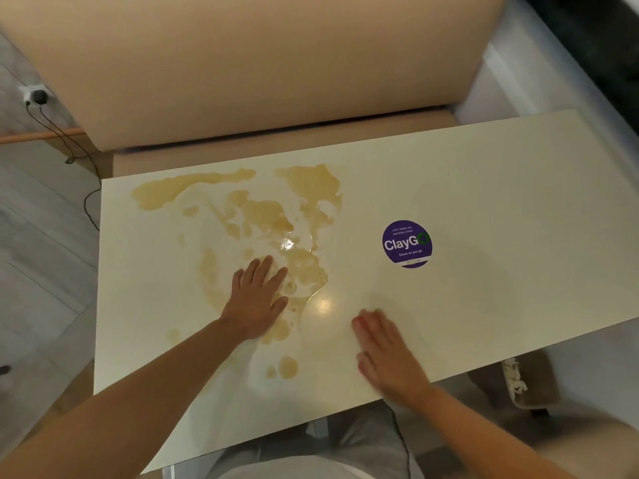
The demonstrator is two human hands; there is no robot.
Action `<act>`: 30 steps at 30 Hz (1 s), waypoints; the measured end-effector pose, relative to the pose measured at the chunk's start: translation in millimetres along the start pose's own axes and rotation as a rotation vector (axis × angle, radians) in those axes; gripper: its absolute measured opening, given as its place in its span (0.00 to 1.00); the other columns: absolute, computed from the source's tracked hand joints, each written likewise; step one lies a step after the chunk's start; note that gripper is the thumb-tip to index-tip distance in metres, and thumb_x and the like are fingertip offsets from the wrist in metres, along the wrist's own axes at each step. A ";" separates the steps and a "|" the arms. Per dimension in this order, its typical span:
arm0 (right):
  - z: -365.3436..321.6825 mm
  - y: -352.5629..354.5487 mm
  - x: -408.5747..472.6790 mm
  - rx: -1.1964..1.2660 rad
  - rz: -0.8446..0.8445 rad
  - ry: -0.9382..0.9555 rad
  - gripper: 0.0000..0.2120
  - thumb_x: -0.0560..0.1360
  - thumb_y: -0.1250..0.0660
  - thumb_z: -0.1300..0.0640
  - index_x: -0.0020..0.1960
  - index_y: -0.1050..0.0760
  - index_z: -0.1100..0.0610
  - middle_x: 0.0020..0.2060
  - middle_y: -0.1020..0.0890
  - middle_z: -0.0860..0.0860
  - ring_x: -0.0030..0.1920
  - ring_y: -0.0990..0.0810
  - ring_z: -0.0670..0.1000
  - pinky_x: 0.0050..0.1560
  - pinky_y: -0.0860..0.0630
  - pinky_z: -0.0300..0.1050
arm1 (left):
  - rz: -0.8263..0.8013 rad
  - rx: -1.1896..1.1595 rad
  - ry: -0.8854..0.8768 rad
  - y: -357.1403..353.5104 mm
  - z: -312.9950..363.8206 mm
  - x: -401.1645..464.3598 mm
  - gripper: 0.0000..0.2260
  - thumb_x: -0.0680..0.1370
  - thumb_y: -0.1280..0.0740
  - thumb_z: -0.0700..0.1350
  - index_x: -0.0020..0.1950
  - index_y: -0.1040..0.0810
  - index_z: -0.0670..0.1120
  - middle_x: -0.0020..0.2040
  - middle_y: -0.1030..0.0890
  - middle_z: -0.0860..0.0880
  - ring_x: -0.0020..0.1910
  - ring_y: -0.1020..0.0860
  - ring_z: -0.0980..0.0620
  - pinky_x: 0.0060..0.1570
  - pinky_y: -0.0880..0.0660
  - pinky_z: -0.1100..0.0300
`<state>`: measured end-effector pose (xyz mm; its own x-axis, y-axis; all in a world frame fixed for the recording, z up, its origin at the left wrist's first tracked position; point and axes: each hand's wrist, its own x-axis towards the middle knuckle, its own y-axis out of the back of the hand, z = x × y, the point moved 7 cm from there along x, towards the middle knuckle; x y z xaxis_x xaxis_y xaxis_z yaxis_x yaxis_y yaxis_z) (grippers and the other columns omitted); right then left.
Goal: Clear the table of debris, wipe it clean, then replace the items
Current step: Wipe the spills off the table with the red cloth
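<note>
Hands flat on our pale bench (484, 202), left hand (257, 300) with fingers spread in the brown spill (269, 216), right hand (387, 354) blurred, fingers straight and together, beside it, purple sticker (407, 243) well right.

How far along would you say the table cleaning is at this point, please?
Done: no loose debris or items show on the table; only a purple sticker sits there. In hand: both the left hand and the right hand lie flat on the top, with no cloth visible. Left: the brownish spill is spread across the left half, so wiping and replacing items remain.
</note>
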<state>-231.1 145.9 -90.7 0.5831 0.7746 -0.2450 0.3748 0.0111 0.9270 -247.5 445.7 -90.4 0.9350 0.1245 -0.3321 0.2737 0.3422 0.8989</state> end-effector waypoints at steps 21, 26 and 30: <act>-11.2 3.0 18.0 -0.033 -0.039 0.189 0.30 0.84 0.45 0.47 0.83 0.47 0.55 0.82 0.46 0.55 0.82 0.51 0.60 0.79 0.50 0.56 | 0.222 -0.054 -0.044 15.6 -6.7 46.6 0.27 0.81 0.45 0.61 0.78 0.32 0.51 0.79 0.39 0.42 0.79 0.44 0.38 0.76 0.48 0.39; 47.0 54.8 95.9 -0.048 0.126 -0.145 0.26 0.83 0.42 0.56 0.79 0.40 0.64 0.79 0.43 0.59 0.79 0.44 0.64 0.78 0.43 0.60 | 0.264 -0.072 -0.059 14.6 -8.4 47.2 0.26 0.80 0.42 0.59 0.76 0.30 0.50 0.78 0.37 0.41 0.77 0.41 0.37 0.75 0.46 0.38; 0.8 51.4 139.5 0.021 0.174 -0.269 0.28 0.83 0.44 0.55 0.79 0.42 0.65 0.79 0.43 0.63 0.79 0.47 0.69 0.77 0.44 0.65 | 0.280 -0.081 -0.064 14.2 -9.1 48.3 0.26 0.79 0.41 0.59 0.75 0.28 0.50 0.77 0.35 0.41 0.76 0.39 0.36 0.73 0.44 0.38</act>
<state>-129.9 254.0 -77.4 0.8085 0.5684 -0.1527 0.2662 -0.1218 0.9562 -200.6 465.0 -96.2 0.9846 0.1662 -0.0534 -0.0134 0.3769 0.9262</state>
